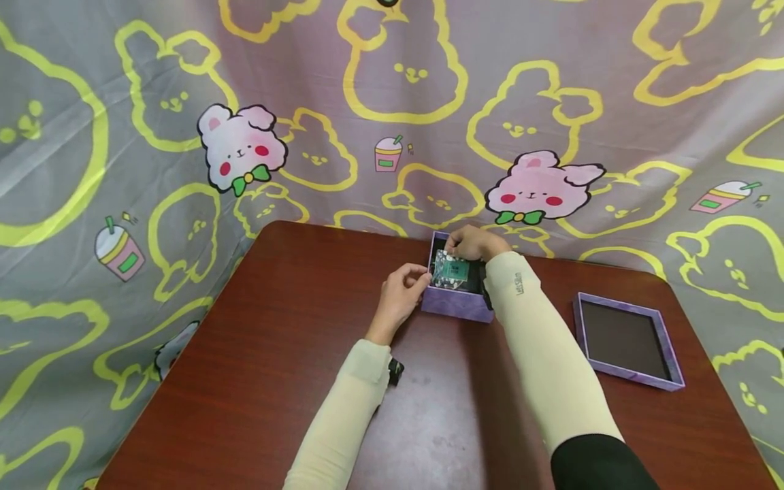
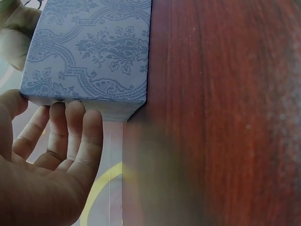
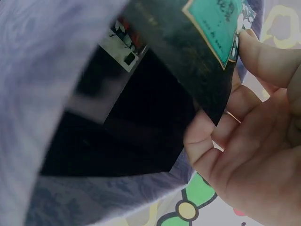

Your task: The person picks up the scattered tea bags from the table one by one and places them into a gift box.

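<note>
A purple patterned box stands on the table with its dark inside facing up. My left hand holds its front left corner; in the left wrist view the thumb is at the rim and the fingertips lie against the side wall. At the box's far side, my right hand pinches a flat dark card with white flowers and a teal label. This card tilts over the opening, thumb on its printed face and fingers behind. Another printed piece shows deeper inside the box.
A purple-edged lid, dark side up, lies on the reddish-brown table to the right. A cloth with cartoon rabbits hangs close behind the table and along its left side. The right forearm reaches over the table between box and lid.
</note>
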`<state>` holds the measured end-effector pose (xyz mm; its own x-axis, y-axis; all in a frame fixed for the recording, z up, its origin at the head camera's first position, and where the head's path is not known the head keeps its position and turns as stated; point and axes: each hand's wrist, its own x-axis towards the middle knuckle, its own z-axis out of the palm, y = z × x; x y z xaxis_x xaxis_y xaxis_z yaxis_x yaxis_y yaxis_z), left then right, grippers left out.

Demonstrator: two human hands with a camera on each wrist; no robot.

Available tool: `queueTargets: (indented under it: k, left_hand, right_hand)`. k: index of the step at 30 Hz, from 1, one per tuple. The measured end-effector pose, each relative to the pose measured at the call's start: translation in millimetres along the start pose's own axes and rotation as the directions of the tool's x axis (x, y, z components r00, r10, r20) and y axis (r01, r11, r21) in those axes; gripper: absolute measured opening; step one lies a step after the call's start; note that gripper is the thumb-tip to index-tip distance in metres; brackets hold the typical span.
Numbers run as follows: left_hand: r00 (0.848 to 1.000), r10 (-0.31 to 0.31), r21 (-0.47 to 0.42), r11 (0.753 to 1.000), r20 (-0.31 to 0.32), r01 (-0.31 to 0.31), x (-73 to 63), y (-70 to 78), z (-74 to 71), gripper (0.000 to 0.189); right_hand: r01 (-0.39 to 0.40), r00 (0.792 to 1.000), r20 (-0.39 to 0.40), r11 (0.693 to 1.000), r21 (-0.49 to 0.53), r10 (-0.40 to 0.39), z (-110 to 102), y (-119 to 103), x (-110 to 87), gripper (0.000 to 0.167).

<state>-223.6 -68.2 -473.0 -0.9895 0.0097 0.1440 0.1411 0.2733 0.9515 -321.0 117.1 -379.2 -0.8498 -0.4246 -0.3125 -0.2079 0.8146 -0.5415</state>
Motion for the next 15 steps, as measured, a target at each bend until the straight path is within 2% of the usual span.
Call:
queueTargets:
  k: [7, 15]
  left_hand:
    - [1.000, 0.008, 0.025, 1.000, 0.004, -0.008, 0.0, 1.5, 4.9, 0.019]
    - [1.000, 0.003, 0.011, 1.000, 0.024, -0.003, -2.9, 1.3, 7.6, 0.019]
  right_hand:
    - [-0.048, 0.996, 0.069, 0.998, -0.030, 0.050, 9, 2, 1.1, 0.012]
    - [-0.054, 0.997, 0.051, 0.995, -0.087, 0.058, 18, 7, 1.6, 0.011]
